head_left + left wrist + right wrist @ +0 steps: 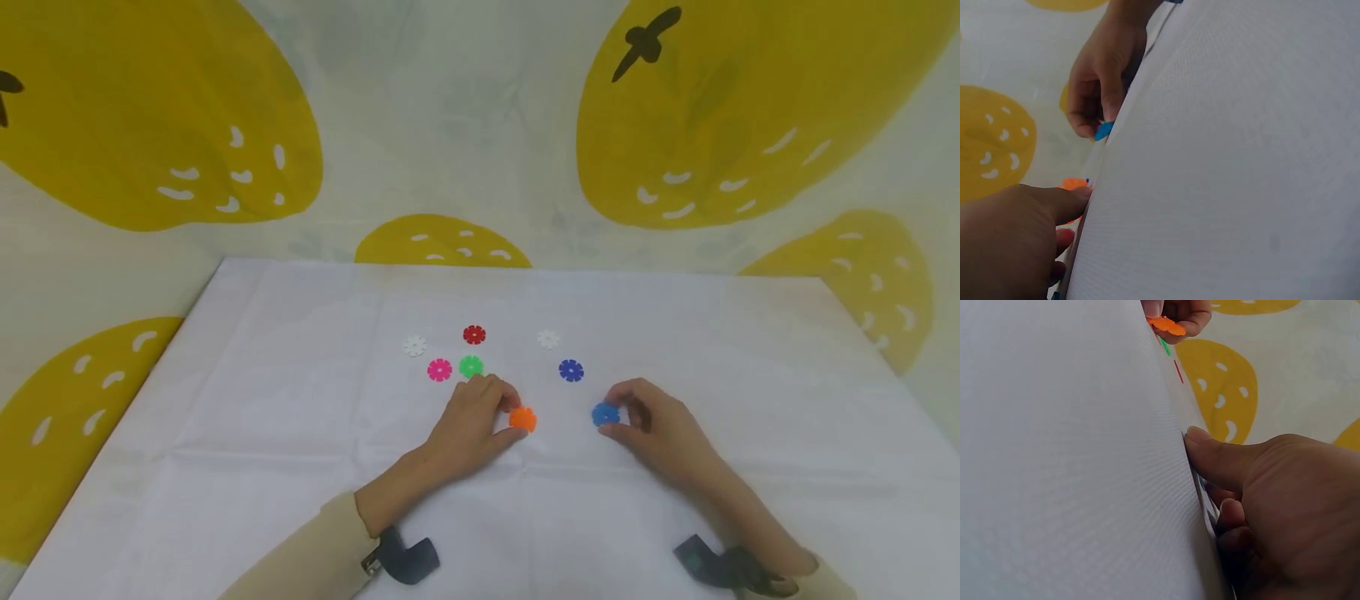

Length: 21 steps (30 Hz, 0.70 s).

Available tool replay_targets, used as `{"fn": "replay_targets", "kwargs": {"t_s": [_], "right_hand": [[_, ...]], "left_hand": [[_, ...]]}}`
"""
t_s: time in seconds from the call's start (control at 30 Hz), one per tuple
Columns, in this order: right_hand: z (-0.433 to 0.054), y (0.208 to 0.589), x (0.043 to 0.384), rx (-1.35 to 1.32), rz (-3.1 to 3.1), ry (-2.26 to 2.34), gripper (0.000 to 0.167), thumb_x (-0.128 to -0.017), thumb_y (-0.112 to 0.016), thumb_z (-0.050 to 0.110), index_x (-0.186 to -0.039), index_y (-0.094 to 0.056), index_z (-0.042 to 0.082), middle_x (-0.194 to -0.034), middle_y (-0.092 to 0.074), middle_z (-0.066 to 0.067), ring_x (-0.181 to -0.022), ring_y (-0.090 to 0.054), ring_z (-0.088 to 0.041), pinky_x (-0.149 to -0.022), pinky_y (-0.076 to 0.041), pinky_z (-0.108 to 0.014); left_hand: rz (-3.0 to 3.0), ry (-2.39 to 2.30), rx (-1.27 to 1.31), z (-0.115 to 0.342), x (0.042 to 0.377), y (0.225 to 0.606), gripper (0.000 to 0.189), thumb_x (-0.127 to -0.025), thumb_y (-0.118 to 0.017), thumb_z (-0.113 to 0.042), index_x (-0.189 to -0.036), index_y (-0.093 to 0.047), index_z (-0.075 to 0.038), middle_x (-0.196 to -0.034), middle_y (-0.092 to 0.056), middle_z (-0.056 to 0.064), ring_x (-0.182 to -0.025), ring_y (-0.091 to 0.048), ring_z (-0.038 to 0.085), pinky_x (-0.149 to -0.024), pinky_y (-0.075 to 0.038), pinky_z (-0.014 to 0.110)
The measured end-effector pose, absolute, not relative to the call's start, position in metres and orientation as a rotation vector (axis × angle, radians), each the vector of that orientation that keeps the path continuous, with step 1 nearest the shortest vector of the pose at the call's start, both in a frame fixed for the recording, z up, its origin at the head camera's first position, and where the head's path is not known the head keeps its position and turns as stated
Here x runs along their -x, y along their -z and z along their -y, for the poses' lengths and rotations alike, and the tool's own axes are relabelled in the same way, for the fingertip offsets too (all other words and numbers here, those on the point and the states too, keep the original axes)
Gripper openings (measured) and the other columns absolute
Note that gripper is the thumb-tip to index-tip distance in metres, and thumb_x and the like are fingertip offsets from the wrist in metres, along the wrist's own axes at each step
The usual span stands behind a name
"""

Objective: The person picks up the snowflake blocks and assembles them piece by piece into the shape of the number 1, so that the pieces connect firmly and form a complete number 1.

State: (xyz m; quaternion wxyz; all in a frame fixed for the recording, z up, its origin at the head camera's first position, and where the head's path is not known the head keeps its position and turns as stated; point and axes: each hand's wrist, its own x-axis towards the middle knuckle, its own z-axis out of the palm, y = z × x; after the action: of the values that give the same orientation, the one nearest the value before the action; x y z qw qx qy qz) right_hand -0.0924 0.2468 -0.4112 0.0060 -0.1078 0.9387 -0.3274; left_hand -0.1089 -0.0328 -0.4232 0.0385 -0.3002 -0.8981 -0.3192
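Note:
My left hand (472,425) pinches an orange notched disc (522,419) between thumb and index finger, just above or at the white tabletop. To its right, my right hand (663,429) holds a light blue notched disc (606,415) the same way. A gap separates the two discs. In the left wrist view the blue disc (1104,130) shows edge-on beneath the right fingers, and the orange disc (1074,184) is partly behind my left thumb. The right wrist view shows the orange disc (1167,325) in the left fingers; the blue one is hidden there.
Beyond the hands lie more notched discs: red (474,335), pink (439,370), green (471,366) close by the left knuckles, dark blue (572,371), and white ones (415,346) at left and right. A lemon-patterned cloth (450,125) hangs behind the white-covered table (262,375).

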Motion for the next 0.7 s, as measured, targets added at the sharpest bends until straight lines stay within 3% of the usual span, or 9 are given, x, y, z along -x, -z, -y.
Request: {"fn": "replay_targets", "kwargs": {"t_s": [0.2,0.43,0.57,0.7], "right_hand": [[-0.248,0.412,0.091,0.381,-2.956,1.081,0.031,-0.084,-0.075,0.018,-0.110,-0.058,0.022,-0.081,-0.054,0.007,-0.070,-0.049,-0.013,-0.058,-0.043,-0.022],[-0.249,0.411,0.088,0.416,-2.999,1.104,0.028,-0.087,-0.072,0.017,-0.111,-0.059,0.022,-0.079,-0.056,0.008,-0.065,-0.049,-0.012,-0.055,-0.042,-0.021],[-0.248,0.409,0.087,0.400,-3.003,1.060,0.029,-0.088,-0.070,0.017,-0.114,-0.060,0.023,-0.080,-0.057,0.007,-0.066,-0.051,-0.012,-0.057,-0.044,-0.022],[-0.248,0.404,0.089,0.397,-3.000,1.016,0.031,-0.090,-0.069,0.021,-0.120,-0.060,0.026,-0.082,-0.058,0.008,-0.068,-0.053,-0.012,-0.060,-0.045,-0.024]], "left_hand": [[2.673,0.991,1.016,0.033,0.110,0.424,0.015,-0.085,-0.074,-0.021,-0.094,-0.064,-0.017,-0.084,-0.059,-0.010,-0.080,-0.046,0.009,-0.075,-0.036,0.028],[2.609,1.306,0.963,0.035,0.106,0.422,0.013,-0.086,-0.072,-0.014,-0.097,-0.067,-0.014,-0.087,-0.061,-0.009,-0.080,-0.049,0.008,-0.075,-0.042,0.024],[2.602,1.500,0.925,0.034,0.101,0.414,0.014,-0.087,-0.072,-0.015,-0.100,-0.066,-0.013,-0.083,-0.064,-0.009,-0.070,-0.051,0.005,-0.065,-0.045,0.021],[2.639,1.539,0.895,0.038,0.091,0.404,0.017,-0.087,-0.072,-0.018,-0.101,-0.063,-0.016,-0.079,-0.067,-0.009,-0.056,-0.042,0.004,-0.054,-0.038,0.020]]}}
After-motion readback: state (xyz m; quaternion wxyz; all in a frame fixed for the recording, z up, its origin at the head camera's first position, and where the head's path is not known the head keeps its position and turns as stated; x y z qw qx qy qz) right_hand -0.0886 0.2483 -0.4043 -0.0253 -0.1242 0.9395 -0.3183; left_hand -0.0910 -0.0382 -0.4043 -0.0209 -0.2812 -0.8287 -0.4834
